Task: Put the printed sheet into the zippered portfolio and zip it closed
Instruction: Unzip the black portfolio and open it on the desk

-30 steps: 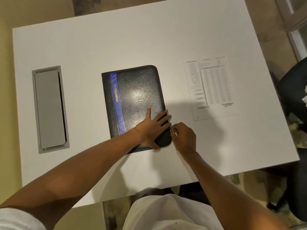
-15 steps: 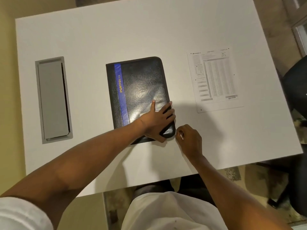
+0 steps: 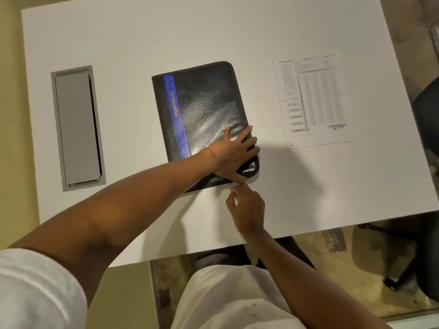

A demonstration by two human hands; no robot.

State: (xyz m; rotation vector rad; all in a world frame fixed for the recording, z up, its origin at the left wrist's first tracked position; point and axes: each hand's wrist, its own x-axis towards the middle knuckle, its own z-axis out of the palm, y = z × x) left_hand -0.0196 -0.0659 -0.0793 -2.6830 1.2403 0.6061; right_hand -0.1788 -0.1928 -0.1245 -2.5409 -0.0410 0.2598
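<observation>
A black zippered portfolio (image 3: 204, 108) with a blue stripe lies closed in the middle of the white table (image 3: 213, 32). My left hand (image 3: 234, 154) presses flat on its near right corner, fingers spread. My right hand (image 3: 247, 207) is just below that corner, thumb and forefinger pinched at the portfolio's near edge, where the zipper pull is; the pull itself is too small to make out. The printed sheet (image 3: 312, 100) lies flat on the table to the right of the portfolio, untouched.
A grey cable-tray lid (image 3: 77, 128) is set into the table at the left. A dark office chair (image 3: 425, 129) stands off the table's right edge. The table's near edge runs just behind my right wrist.
My right hand has slid from the portfolio's right side round its near right corner to the near edge. My left hand stays pressed on the corner.
</observation>
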